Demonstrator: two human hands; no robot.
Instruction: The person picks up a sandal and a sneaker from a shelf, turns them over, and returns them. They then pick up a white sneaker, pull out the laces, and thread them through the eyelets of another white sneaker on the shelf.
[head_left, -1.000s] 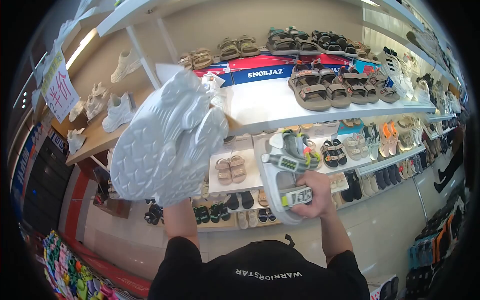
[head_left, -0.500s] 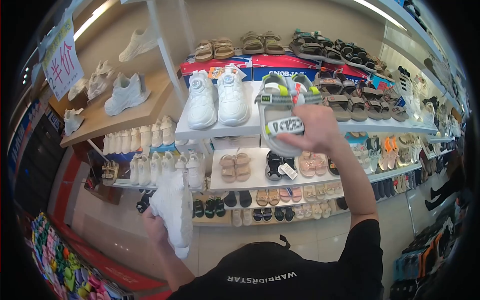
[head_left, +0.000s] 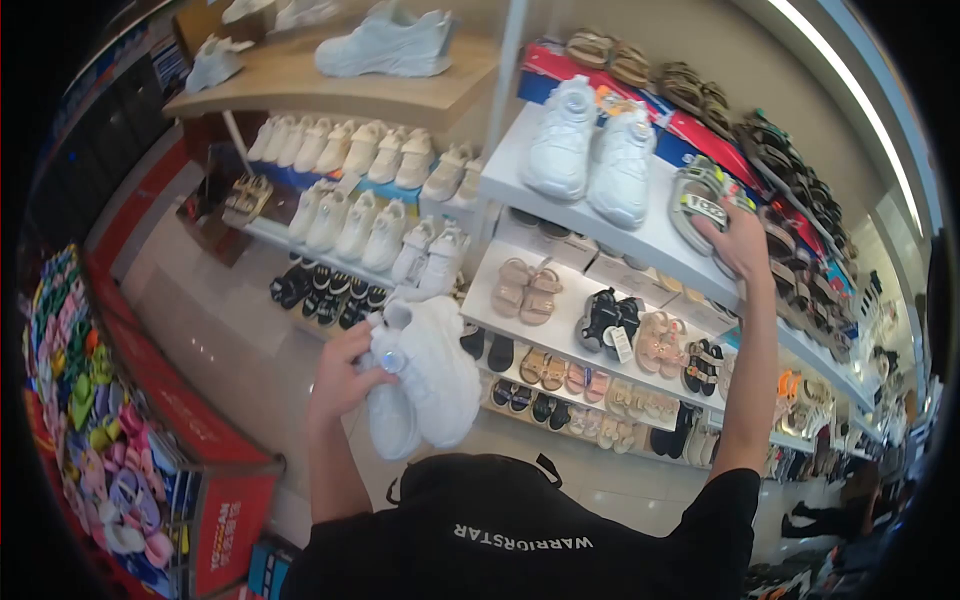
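Note:
My left hand [head_left: 342,372] grips a pair of white sneakers [head_left: 420,375] low in front of my chest, toes pointing down. My right hand [head_left: 742,243] reaches up to the white shelf [head_left: 640,245] and holds a pair of grey sandals with green trim [head_left: 705,208], resting them on the shelf surface. Just left of the sandals stands another pair of white sneakers [head_left: 592,150] with round dial closures.
Shelves of sandals and white sneakers fill the wall ahead, with a wooden shelf [head_left: 330,85] upper left. Red and blue shoe boxes [head_left: 690,125] line the back of the top shelf. A bin of colourful slippers [head_left: 90,420] stands at lower left. The floor is tiled.
My left hand dropped the white sneakers from face height to chest height. My right hand rose and carried the grey sandals to the top white shelf. My head tilted downward and left.

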